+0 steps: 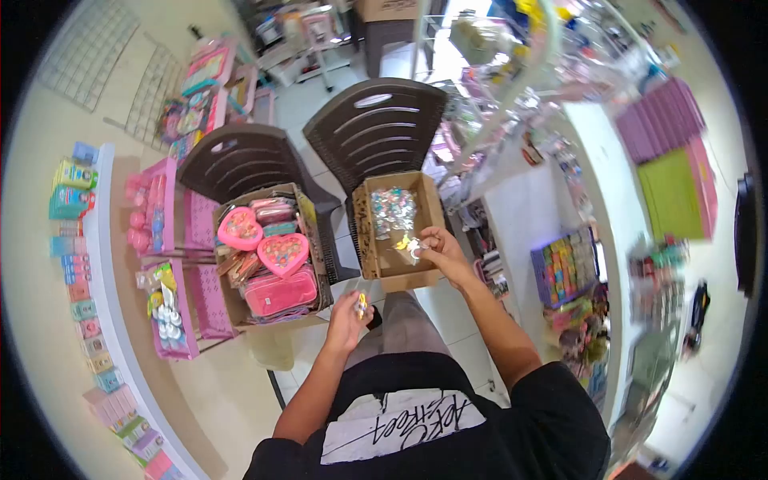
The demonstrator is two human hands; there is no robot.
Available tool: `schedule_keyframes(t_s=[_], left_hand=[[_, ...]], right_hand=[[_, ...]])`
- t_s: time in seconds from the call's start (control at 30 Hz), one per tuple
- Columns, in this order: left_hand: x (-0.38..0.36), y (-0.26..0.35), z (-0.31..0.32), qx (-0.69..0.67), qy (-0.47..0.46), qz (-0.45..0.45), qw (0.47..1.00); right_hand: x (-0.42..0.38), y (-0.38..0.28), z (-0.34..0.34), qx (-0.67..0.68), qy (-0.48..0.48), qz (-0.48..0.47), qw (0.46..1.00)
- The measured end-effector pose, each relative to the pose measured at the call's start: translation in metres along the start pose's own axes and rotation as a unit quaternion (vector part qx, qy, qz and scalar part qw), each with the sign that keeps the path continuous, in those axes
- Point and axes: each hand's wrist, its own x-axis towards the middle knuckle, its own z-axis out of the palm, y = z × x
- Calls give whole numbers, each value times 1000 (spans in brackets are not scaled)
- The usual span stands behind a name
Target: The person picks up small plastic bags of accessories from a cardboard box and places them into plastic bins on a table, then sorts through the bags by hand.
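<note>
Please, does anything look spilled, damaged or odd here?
No spill or damage stands out. The cardboard box on the left looks slightly odd: it is heaped full, with two pink heart-shaped cases on top.

Yellow and white are shown by a small item at the centre of the frame, and yellow is repeated on a second small item just below and left. Brown is worn by the open carton, in which clear packets are speckled with pink, teal and white. Left of centre, bright pink heart-shaped cases are dotted with many colours, and a pink pouch is seen beneath. The chairs are coloured dark brown. At lower centre, a black shirt is marked by a white panel with black lettering. Lime green sheets are set below a purple stack at upper right.
</note>
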Motion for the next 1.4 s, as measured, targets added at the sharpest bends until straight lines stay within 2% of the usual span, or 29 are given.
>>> schedule_keyframes(t_s=[0.07,0.23,0.3,0.33,0.43,0.47,0.5,0.57,0.6,0.7,0.77,0.83,0.9,0.97,1.03,1.1,1.17,1.27,1.37,1.4], left_hand=[[-3,11,36,33,-49,-6,998],[-33,-3,138,153,-209,-13,966],[-51,-19,174,218,-301,-7,928],[-60,-28,186,228,-326,-16,917],[-92,-52,219,274,-377,-31,884],[-99,-60,226,277,-391,-39,877],[-103,-67,234,286,-417,-57,861],[-111,-81,249,301,-446,-68,840],[-116,-89,256,308,-461,-81,828],[-131,-114,280,347,-504,-72,788],[-144,-132,296,385,-535,-26,752],[-159,-149,312,384,-551,-47,739],[-169,-166,326,399,-579,-57,708],[-177,-184,338,399,-592,-62,697],[-186,-200,350,405,-617,-67,671],[-191,-216,360,409,-630,-68,657],[-196,-229,367,412,-641,-69,644],[-204,-242,373,415,-641,-62,642],[-207,-247,370,414,-645,-63,639],[-207,-248,370,415,-646,-64,638]], right_hand=[[-49,-37,5,26,-31,5,999],[-176,-96,-5,6,49,-56,997],[-228,-116,-10,-38,88,-91,991],[-249,-116,-14,-1,102,-127,987],[-312,-125,-27,-33,141,-164,976],[-333,-128,-34,-128,183,-170,960],[-356,-133,-40,-129,218,-177,951],[-401,-150,-49,-217,225,-184,932],[-424,-159,-58,-268,246,-231,902],[-503,-191,-80,-281,314,-239,875],[-559,-213,-102,-361,377,-269,810],[-612,-223,-130,-393,473,-269,741],[-647,-233,-154,-375,526,-245,723],[-665,-237,-182,-368,538,-236,720],[-675,-239,-207,-399,531,-130,736],[-674,-234,-233,-369,478,-101,791],[-670,-231,-250,-458,433,-33,775],[-668,-219,-259,-397,369,-4,840],[-673,-225,-254,-427,357,33,830],[-677,-222,-261,-434,366,-21,823]])
